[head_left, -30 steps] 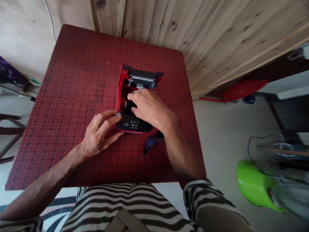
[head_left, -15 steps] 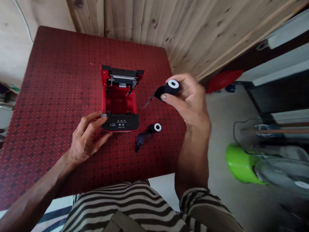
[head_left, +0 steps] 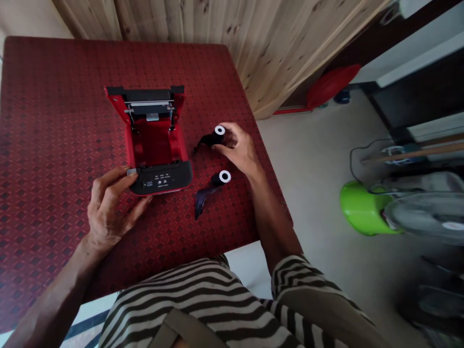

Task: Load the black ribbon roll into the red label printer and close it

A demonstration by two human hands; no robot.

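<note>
A small red and black printer [head_left: 155, 145] stands on the red patterned table [head_left: 54, 121] with its lid swung up and its red bay bare. My left hand [head_left: 108, 208] grips the printer's front left corner, thumb and fingers on its black front panel. My right hand [head_left: 239, 150] is down at the table to the printer's right, fingers closed on a dark ribbon roll with a white core [head_left: 216, 134]. A second dark roll with a white core [head_left: 221, 178] lies on the table just nearer me, a loose tail trailing from it.
A wooden plank wall [head_left: 253, 43] rises behind the table. On the floor to the right are a bright green plastic object [head_left: 362, 210], a red object [head_left: 328, 86], cables and dark furniture. My striped clothing fills the bottom of the view.
My right hand lifted a dark roll out of the printer's bay, carried it right, then lowered it to the table. The left hand stayed on the printer. The view swung right.
</note>
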